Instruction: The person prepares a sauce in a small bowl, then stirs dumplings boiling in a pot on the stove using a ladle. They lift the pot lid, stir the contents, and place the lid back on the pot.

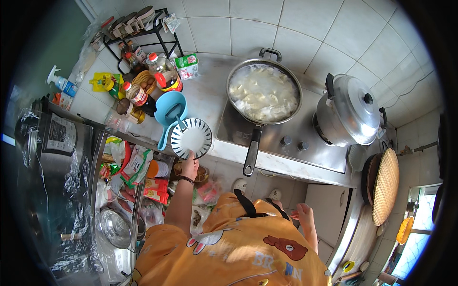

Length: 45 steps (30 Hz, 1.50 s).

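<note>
My left hand [190, 167] grips the near rim of a round white plate [192, 137] with blue stripes around its edge, thumb on top. Beside the plate, partly overlapped by it, is a light blue plastic dipper [171, 103] with a dark utensil [176, 113] in it. To the right, a long-handled pan [264, 93] on the stove holds dumplings in steaming, cloudy water; its handle [253, 150] points towards me. My right hand [303, 214] hangs by my side, fingers loosely curled, holding nothing that I can see.
A lidded aluminium pot [352, 107] occupies the right burner of the steel stove [293, 143]. Sauce bottles [137, 96], an egg basket [145, 83] and a black spice rack [157, 32] crowd the counter's left. Packed shelves [136, 200] stand below left. A woven round tray [386, 187] leans at right.
</note>
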Tool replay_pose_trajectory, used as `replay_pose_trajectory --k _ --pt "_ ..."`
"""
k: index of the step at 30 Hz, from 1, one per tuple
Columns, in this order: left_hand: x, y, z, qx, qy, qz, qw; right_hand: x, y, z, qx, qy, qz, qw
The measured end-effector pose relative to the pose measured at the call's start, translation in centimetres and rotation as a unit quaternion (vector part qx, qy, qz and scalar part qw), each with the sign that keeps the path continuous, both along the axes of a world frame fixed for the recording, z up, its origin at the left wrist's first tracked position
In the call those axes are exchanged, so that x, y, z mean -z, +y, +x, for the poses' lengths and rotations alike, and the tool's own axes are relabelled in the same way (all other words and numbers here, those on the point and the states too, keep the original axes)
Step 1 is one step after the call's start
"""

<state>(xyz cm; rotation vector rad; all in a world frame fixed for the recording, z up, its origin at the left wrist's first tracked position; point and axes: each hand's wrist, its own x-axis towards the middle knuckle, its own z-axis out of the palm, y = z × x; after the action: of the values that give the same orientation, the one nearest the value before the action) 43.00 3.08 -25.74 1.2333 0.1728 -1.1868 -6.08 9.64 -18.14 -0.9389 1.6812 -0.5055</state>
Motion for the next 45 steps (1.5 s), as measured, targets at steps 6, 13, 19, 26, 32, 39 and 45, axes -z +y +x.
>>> replay_pose_trajectory --k 6,13,19,26,32,39,45 --pt "0.3 -1.2 -1.6 -0.02 0.01 -0.018 1.0 0.4 -0.9 -0.2 -0.004 0.021 -0.022 1.0" --pt "0.9 -1.8 -1.8 0.034 0.026 -0.009 0.999 0.8 -0.8 -0.2 0.008 0.016 -0.017 1.0" --pt "-0.2 -1.5 -1.5 0.092 0.006 0.005 0.996 1.7 -1.3 0.7 0.011 0.012 -0.007 1.0" --pt "-1.4 -0.5 -1.7 0.113 0.053 -0.001 0.992 2.1 -2.2 1.4 0.0 0.01 -0.019 1.0" --pt "-2.5 1.3 -3.5 0.263 0.039 0.042 0.963 3.4 -2.2 1.4 0.04 0.009 -0.008 0.999" --pt "-8.8 0.1 -9.7 0.372 -0.032 -0.022 0.927 7.3 -1.1 -0.3 0.095 0.104 0.007 0.99" --pt "-14.6 -2.1 -14.4 0.436 0.063 -0.089 0.893 10.1 3.0 -1.9 0.176 0.153 0.109 0.966"
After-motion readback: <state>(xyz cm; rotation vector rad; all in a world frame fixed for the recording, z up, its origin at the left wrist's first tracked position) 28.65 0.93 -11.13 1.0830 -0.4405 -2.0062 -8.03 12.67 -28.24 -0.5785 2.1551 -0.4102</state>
